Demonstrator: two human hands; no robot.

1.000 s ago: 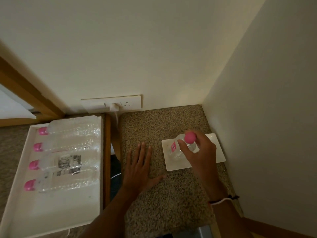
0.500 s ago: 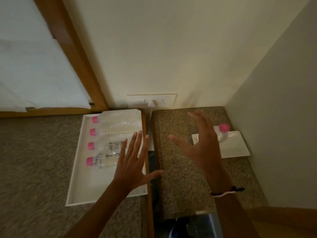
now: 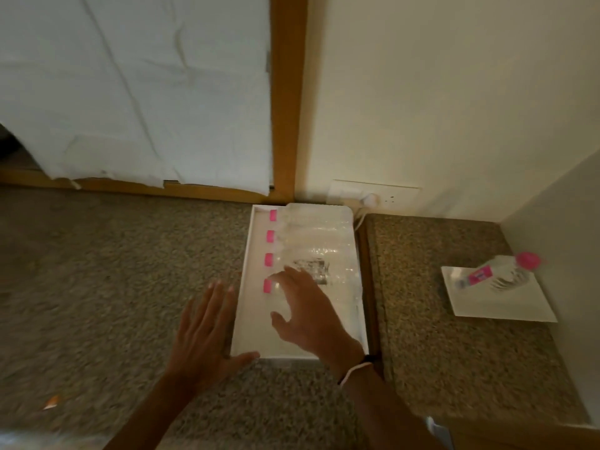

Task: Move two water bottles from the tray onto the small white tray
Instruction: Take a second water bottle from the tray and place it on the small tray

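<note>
A large white tray (image 3: 250,332) lies on the speckled counter and holds several clear water bottles lying flat, pink caps to the left. My right hand (image 3: 308,316) hovers open over the nearest bottle (image 3: 269,286), fingers spread just above it, holding nothing. My left hand (image 3: 207,332) rests flat and open on the counter at the tray's left edge. Far right, one clear bottle with a pink cap and pink label (image 3: 496,271) stands on the small white tray (image 3: 506,303).
A wooden strip and a gap separate the left counter from the right counter (image 3: 438,352). Walls close in behind and on the right. A wall socket with a white plug (image 3: 370,199) sits behind the large tray. A small orange scrap (image 3: 52,401) lies at lower left.
My right hand let go of the bottle on the small white tray and swung left over the large tray. My left hand shifted left to the tray's edge. The view turned left.
</note>
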